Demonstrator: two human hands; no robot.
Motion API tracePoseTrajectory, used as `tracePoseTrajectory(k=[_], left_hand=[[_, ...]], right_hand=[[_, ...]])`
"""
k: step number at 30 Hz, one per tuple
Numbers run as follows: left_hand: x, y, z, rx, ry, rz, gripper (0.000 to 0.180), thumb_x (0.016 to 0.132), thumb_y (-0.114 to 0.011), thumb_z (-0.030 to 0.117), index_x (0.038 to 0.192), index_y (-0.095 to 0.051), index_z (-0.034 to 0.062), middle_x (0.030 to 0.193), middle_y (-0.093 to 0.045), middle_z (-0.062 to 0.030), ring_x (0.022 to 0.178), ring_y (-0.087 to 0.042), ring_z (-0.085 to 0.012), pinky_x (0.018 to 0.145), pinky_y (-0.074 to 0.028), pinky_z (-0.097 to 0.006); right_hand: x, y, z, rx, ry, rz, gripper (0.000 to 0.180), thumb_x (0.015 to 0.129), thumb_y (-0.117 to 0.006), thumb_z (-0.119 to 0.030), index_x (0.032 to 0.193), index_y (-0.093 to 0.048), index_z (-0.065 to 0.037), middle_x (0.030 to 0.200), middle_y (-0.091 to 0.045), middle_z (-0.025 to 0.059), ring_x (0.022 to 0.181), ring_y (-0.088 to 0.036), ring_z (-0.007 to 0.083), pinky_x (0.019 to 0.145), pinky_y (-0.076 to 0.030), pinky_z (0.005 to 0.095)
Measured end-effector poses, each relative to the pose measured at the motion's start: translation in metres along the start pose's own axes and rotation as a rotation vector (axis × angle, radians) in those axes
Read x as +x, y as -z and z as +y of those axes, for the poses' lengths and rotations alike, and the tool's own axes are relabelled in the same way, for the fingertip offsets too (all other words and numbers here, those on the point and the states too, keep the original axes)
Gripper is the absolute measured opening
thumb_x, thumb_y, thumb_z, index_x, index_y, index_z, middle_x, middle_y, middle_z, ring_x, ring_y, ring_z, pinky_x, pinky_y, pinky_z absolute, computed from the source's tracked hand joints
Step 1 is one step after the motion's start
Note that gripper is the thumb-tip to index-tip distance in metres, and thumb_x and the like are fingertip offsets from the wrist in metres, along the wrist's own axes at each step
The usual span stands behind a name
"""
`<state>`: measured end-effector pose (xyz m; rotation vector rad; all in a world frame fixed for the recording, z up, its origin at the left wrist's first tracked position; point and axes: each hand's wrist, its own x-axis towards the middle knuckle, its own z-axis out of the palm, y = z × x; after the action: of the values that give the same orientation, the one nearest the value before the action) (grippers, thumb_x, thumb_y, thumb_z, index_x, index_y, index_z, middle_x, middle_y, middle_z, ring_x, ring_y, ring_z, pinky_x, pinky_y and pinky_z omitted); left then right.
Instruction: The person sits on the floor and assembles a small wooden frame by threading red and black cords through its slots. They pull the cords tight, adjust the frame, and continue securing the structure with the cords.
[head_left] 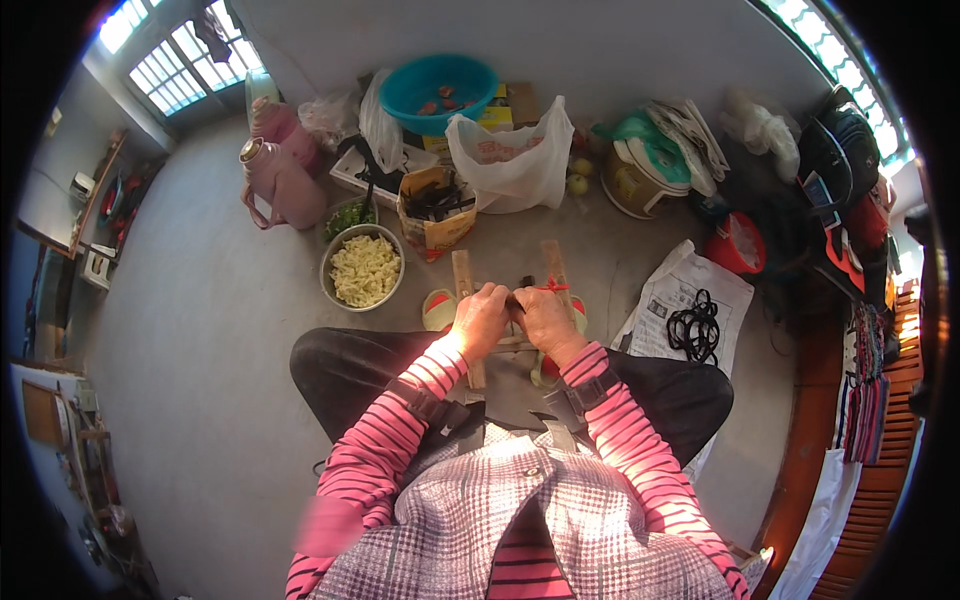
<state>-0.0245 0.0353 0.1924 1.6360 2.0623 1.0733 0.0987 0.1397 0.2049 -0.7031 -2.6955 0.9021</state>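
Observation:
My left hand point(482, 320) and my right hand point(549, 322) meet in front of my knees, fingers curled and closed. A small dark piece point(515, 303) shows between them; its kind is too small to tell. Around the hands stands a wooden frame point(462, 268) with two upright bars. A red tie point(553, 286) is wound on its right bar, right beside my right hand. Beyond the frame, a yellow-brown bag point(425, 232) holds dark strips point(438, 203). To the right, black looped strips point(694, 328) lie on a printed paper sheet point(655, 292).
Past my left knee sits a metal bowl point(323, 275) of pale chopped food, with green leaves point(347, 218) behind. Pink flasks point(288, 190), a turquoise basin point(438, 120), a white plastic bag point(520, 180), a lidded bucket point(630, 190) and a red pail point(738, 262) line the far wall.

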Motion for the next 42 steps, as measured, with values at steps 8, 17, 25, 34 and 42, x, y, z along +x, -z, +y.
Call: tracePoseTrajectory(k=[8, 17, 25, 34, 42], left_hand=[[0.002, -0.005, 0.003, -0.378, 0.379, 0.168, 0.015, 0.088, -0.063, 0.011, 0.096, -0.058, -0.0005, 0.080, -0.068, -0.0123, 0.069, -0.065, -0.0205, 0.065, -0.051, -0.033], [0.006, 0.007, 0.007, -1.030, 0.613, -0.058, 0.009, 0.089, -0.064, 0.012, 0.091, -0.065, 0.0029, 0.077, -0.065, -0.0011, 0.052, -0.044, -0.0022, 0.044, -0.031, -0.019], [0.006, -0.003, -0.001, -0.963, 0.475, 0.080, 0.004, 0.088, -0.061, 0.004, 0.090, -0.063, 0.0013, 0.077, -0.065, -0.0013, 0.059, -0.051, -0.0042, 0.051, -0.039, -0.021], [0.000, -0.005, 0.006, -0.400, 0.181, 0.070, 0.009, 0.087, -0.060, 0.004, 0.095, -0.062, 0.0008, 0.082, -0.066, -0.0130, 0.077, -0.065, -0.0207, 0.070, -0.050, -0.032], [0.000, -0.005, 0.004, -0.272, 0.087, 0.097, 0.008, 0.086, -0.060, 0.005, 0.092, -0.061, 0.0005, 0.083, -0.064, -0.0164, 0.078, -0.064, -0.0322, 0.070, -0.050, -0.037]], right_hand=[[-0.001, 0.001, -0.011, 0.183, -0.104, 0.281, 0.011, 0.086, -0.061, -0.011, 0.089, -0.059, 0.000, 0.083, -0.065, 0.0182, 0.080, -0.063, 0.0363, 0.070, -0.050, 0.0436], [-0.003, 0.003, -0.019, 0.355, -0.146, 0.326, 0.011, 0.088, -0.061, -0.009, 0.093, -0.058, 0.000, 0.080, -0.065, 0.0182, 0.073, -0.065, 0.0337, 0.063, -0.050, 0.0394], [-0.002, -0.003, -0.013, 0.260, -0.176, 0.307, 0.012, 0.092, -0.058, -0.012, 0.087, -0.055, -0.001, 0.068, -0.059, 0.0167, 0.063, -0.061, 0.0316, 0.055, -0.047, 0.0393], [0.004, -0.012, 0.010, 0.136, -0.115, 0.236, 0.014, 0.093, -0.058, -0.014, 0.085, -0.057, -0.002, 0.065, -0.061, 0.0135, 0.057, -0.062, 0.0257, 0.052, -0.047, 0.0369], [-0.003, 0.006, -0.012, 0.108, -0.108, 0.217, 0.009, 0.089, -0.057, -0.011, 0.089, -0.060, -0.003, 0.074, -0.063, 0.0219, 0.074, -0.064, 0.0402, 0.063, -0.050, 0.0457]])
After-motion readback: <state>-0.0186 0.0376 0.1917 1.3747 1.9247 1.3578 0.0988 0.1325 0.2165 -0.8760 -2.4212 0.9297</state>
